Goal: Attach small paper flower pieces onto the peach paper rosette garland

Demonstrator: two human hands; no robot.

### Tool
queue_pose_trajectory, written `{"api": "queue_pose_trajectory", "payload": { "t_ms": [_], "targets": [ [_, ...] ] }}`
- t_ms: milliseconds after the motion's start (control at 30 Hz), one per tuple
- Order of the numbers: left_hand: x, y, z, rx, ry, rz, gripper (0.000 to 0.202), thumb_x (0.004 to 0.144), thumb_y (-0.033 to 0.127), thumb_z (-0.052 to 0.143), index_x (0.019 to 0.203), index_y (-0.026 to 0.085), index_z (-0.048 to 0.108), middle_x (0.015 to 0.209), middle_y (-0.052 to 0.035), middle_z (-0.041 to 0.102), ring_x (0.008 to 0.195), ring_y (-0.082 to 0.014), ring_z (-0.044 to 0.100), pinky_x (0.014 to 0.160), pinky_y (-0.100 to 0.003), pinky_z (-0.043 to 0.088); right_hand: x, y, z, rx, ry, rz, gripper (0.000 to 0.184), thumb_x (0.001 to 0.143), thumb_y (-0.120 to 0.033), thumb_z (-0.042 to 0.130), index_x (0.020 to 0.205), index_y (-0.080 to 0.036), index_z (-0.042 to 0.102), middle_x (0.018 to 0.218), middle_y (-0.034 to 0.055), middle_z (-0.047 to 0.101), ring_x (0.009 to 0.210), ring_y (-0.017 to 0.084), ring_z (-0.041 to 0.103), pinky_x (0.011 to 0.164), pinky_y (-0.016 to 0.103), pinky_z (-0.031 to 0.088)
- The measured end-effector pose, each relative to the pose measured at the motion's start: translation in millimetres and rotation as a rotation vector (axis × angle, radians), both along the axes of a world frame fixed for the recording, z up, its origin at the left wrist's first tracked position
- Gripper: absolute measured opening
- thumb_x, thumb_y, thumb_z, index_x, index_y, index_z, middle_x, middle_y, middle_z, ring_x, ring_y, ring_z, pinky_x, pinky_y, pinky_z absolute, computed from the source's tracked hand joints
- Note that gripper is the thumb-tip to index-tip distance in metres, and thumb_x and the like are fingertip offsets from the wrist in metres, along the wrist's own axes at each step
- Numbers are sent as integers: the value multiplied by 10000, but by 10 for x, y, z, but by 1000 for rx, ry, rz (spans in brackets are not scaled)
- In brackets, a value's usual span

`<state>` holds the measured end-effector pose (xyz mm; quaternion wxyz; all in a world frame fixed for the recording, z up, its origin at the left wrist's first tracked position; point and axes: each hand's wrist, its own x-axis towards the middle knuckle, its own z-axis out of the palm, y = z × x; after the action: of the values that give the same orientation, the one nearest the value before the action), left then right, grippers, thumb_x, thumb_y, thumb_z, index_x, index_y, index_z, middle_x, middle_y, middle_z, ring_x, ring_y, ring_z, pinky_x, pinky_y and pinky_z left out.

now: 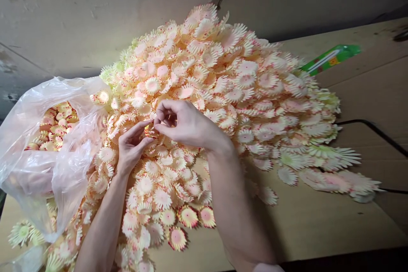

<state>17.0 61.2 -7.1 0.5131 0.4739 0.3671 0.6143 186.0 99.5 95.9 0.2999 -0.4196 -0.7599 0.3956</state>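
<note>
A large heap of pale pink and cream artificial flower petal layers (pixel 248 80) with fringed edges and reddish tips spreads under and around both hands. My left hand (pixel 132 144) is closed, thumb and forefinger around a small yellow-orange petal layer (pixel 147 130) that is mostly hidden. Just to its right, my right hand (pixel 183 123) has thumb and fingertips pinched together, close to the left fingertips. What lies in that pinch is too small to make out. Below the hands, several petal layers with darker red edges (pixel 188 216) rest near the front of the pile.
On the left stands a clear plastic bag (pixel 72 170) with smaller red-tipped petal layers (pixel 59 125) inside. A green packet (pixel 333 58) sticks out at the back right. A black cable (pixel 376 129) crosses the cardboard (pixel 382 93) there. The wall (pixel 95 17) rises behind the heap.
</note>
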Motion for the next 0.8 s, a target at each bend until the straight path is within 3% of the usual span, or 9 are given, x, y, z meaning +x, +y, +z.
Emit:
{"api": "queue_pose_trajectory", "payload": {
  "t_ms": [233,400,567,800],
  "targets": [
    [2,3,-12,14,-10,12,430,693,198,814,1111,235,720,1193,-80,714,1146,-232,657,941,-290,555,3,-30,64,-19,54,46,119,734,-136,577,718,-183,469,707,-6,553,625,102,478,591,238,376],
    [-7,7,-46,11,-49,-19,414,722,176,790,1123,248,711,1206,-70,709,1136,-216,661,908,-266,566,-11,-13,21,11,47,22,132,723,-120,569,707,-183,454,683,-16,520,616,97,461,577,233,356],
    [-7,19,-58,17,-25,34,437,706,188,803,1130,237,709,1199,-79,710,1143,-229,657,932,-303,567,-16,-21,12,-5,72,57,140,729,-118,571,725,-187,449,665,-35,476,578,81,412,553,225,340],
    [4,20,-17,15,-29,52,447,661,159,831,1089,238,729,1156,-67,730,1076,-208,689,914,-282,568,-13,-7,20,-57,-19,28,48,752,-138,575,758,-164,535,748,6,590,662,111,531,611,241,408]
  ]
}}
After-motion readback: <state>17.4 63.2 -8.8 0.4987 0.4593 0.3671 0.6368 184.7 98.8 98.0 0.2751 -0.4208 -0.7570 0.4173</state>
